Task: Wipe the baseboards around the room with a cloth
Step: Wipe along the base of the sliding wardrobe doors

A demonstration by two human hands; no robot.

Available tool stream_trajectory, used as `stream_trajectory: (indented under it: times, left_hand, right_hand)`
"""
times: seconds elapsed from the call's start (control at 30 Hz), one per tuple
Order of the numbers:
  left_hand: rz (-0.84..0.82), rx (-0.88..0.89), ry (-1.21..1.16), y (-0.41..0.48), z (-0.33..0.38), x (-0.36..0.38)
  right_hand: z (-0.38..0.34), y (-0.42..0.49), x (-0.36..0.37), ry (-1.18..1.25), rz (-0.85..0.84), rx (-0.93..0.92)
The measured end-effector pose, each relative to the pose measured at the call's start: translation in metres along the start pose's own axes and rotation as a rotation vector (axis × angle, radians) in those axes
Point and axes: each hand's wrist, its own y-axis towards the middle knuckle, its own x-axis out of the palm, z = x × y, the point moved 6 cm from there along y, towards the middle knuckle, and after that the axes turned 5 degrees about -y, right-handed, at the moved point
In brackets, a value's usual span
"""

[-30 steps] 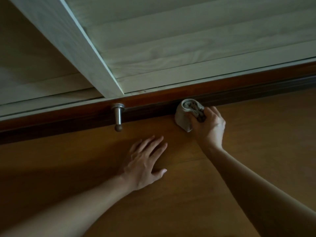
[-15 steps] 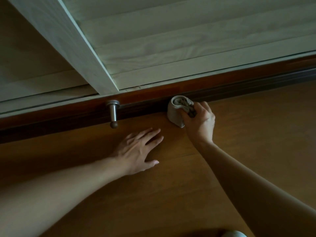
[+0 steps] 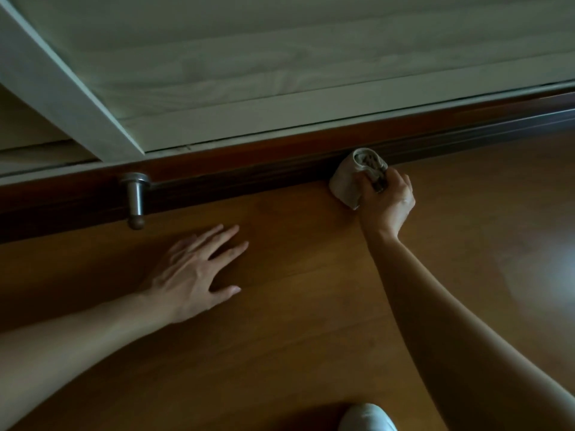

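Note:
A dark brown baseboard (image 3: 249, 169) runs across the view where the pale panelled wall meets the wooden floor. My right hand (image 3: 387, 202) grips a bunched light cloth (image 3: 348, 178) and holds it against the baseboard at centre right. My left hand (image 3: 196, 272) lies flat on the floor with its fingers spread, a little in front of the baseboard and left of the cloth.
A metal door stopper (image 3: 136, 197) with a dark rubber tip sticks out from the baseboard at left. A white vertical trim (image 3: 62, 88) crosses the wall at upper left. A pale-clad knee (image 3: 367, 418) shows at the bottom edge. Wooden floor (image 3: 311, 306) fills the foreground.
The cloth in my right hand has slid to the right along the baseboard, farther from the door stopper. My left hand stays flat on the floor.

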Motion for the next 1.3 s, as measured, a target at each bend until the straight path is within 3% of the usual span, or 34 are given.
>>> stream_trajectory:
  times: [0.1,0.27,0.43,0.8,1.13,1.3]
  left_hand:
    - [0.027,-0.005,-0.012,0.003,0.004,-0.002]
    - [0.038,0.017,-0.006,0.009,0.006,-0.001]
    - [0.012,0.023,0.067,0.012,0.006,-0.004]
    - [-0.022,0.025,0.112,-0.012,-0.002,-0.001]
    - [0.148,0.115,0.161,-0.041,-0.027,0.014]
    - [0.166,0.124,0.128,-0.04,-0.031,0.017]
  right_hand:
    - [0.004,0.002,0.0,0.019,0.024,0.054]
    - [-0.004,-0.005,0.004,0.003,-0.039,-0.024]
    - [0.007,0.008,-0.011,0.035,0.036,0.107]
    - [-0.046,-0.056,0.044,0.013,-0.168,-0.218]
    - [-0.113,-0.128,0.101,0.044,-0.302,-0.436]
    - [-0.119,-0.135,0.106,0.041,-0.315,-0.458]
